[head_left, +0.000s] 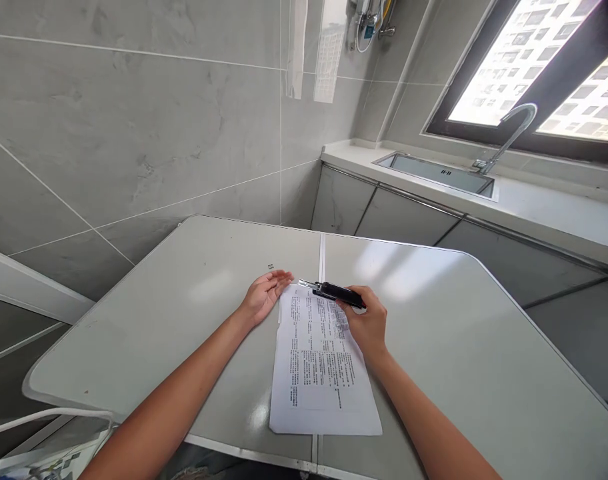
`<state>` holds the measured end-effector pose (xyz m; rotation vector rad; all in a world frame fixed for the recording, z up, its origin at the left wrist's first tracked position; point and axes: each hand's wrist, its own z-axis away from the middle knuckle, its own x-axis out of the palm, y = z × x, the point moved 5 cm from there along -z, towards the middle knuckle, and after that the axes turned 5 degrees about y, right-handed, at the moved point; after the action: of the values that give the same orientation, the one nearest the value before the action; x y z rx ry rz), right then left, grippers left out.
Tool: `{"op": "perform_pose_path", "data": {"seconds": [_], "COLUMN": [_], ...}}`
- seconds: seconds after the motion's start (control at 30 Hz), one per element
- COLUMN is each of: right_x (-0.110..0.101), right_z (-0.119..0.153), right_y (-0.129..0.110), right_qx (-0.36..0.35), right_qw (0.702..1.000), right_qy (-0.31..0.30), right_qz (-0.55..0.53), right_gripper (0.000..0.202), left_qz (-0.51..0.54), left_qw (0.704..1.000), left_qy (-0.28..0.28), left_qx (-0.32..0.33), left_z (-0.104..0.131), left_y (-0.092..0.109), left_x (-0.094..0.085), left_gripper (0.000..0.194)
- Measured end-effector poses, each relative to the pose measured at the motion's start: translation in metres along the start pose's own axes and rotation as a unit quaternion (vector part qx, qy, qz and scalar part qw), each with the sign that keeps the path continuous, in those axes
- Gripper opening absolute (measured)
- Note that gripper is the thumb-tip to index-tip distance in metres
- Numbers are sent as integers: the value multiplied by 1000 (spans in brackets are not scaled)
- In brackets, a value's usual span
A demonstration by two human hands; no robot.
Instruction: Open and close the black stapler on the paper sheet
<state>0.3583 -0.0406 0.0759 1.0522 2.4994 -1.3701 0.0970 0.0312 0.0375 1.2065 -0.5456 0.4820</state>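
A printed sheet of paper [317, 400], perhaps with more sheets under it, lies on the white table in front of me. My right hand [367, 320] is closed round a black stapler [340, 293], held over the paper's far end. Its metal front end points left, toward my other hand. Beside the paper's far left corner rests my left hand [265, 293], fingers stretched out and palm turned partly up, with nothing seen in it. Just beyond those fingers lie a few tiny dark pieces [271, 266], which look like staples.
The white folding table [224, 247] has a seam down its middle and a raised metal edge. Grey tiled wall [134, 133] stands behind it. To the right run a counter with a sink [441, 175], a curved faucet [517, 127] and a window.
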Motion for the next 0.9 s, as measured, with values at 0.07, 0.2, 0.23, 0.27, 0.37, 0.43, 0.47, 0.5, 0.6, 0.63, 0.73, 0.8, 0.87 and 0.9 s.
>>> {"op": "perform_pose_path", "data": {"seconds": [0.07,0.2,0.23,0.27,0.37,0.43,0.47,0.5,0.6,0.63,0.73,0.8,0.87,0.9], "right_x": [7,20,22,25,29,28,26,23,13,11,13,18,22,24], "right_z": [-2,2,2,3,3,1,1,1,6,10,30,41,46,47], "right_y": [8,16,16,17,18,16,13,7,-18,-29,-60,-72,-77,-77], "right_qx": [66,104,101,97,81,56,34,4,-134,-194,-362,-428,-453,-454], "right_qw": [996,985,984,984,982,984,987,991,987,977,925,893,880,880], "right_qy": [-54,-122,-131,-139,-165,-165,-154,-137,-88,-86,-117,-138,-138,-134], "right_qz": [-32,-60,-60,-59,-44,-23,-10,2,15,9,-3,16,37,41], "right_gripper": [18,24,24,24,22,26,31,36,40,42,51,51,48,46], "left_qz": [-19,-78,-96,-114,-156,-159,-157,-159,-219,-252,-326,-346,-348,-346], "left_qw": [998,994,992,990,983,980,979,976,946,929,886,873,864,860], "left_qy": [14,-13,-29,-45,-83,-112,-130,-150,-237,-270,-331,-345,-364,-375], "left_qx": [60,81,77,74,58,41,31,22,-3,-8,-6,4,6,1], "left_z": [1,7,9,10,15,19,21,24,36,41,54,59,62,63], "left_y": [9,13,12,11,8,7,7,7,5,4,-1,-4,-7,-9], "left_x": [0,6,8,11,15,19,22,25,37,41,48,49,50,50], "left_gripper": [15,26,30,34,39,37,34,31,33,37,49,53,55,54]}}
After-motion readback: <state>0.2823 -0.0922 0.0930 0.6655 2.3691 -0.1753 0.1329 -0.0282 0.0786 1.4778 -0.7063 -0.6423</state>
